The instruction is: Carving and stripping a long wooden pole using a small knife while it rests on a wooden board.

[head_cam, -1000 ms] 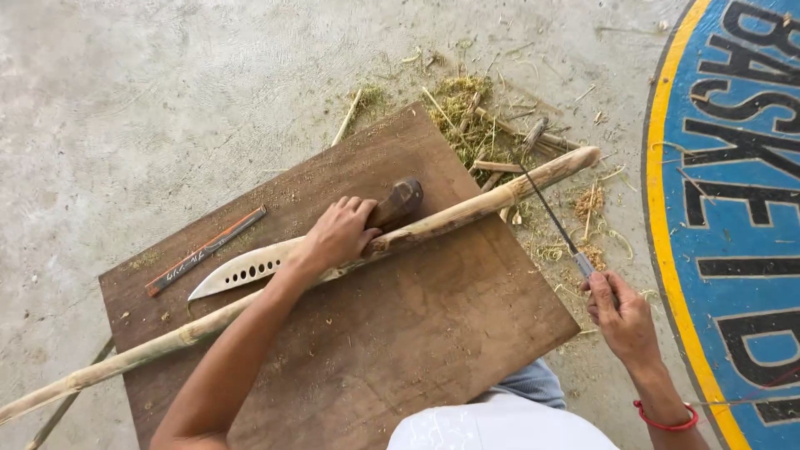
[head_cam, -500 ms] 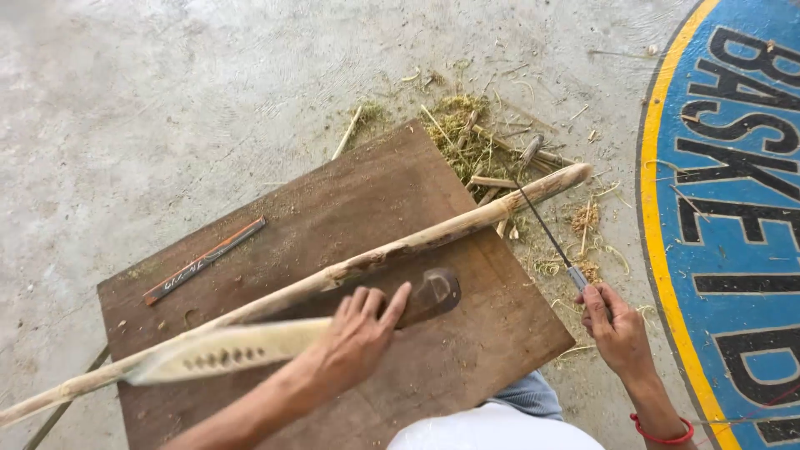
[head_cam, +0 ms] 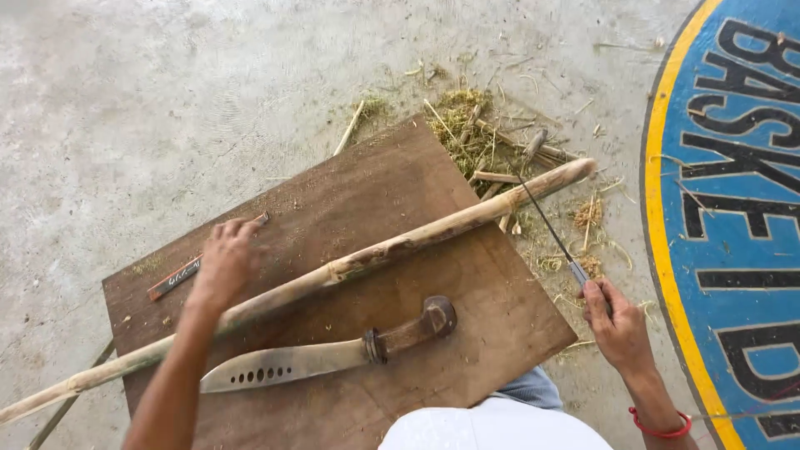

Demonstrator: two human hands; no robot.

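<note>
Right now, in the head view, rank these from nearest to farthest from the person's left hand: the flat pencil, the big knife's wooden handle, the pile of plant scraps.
From the left hand:
1. Flat pencil: under the fingers, at the board's left edge.
2. Knife handle: lower middle of the board, below the long stick.
3. Scrap pile: on the concrete beyond the board's far corner.

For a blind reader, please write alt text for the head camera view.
A person's left hand reaches over a long stick toward a flat ruler on a brown wooden board, while the right hand holds a thin rod. A large knife lies free on the board.
</note>
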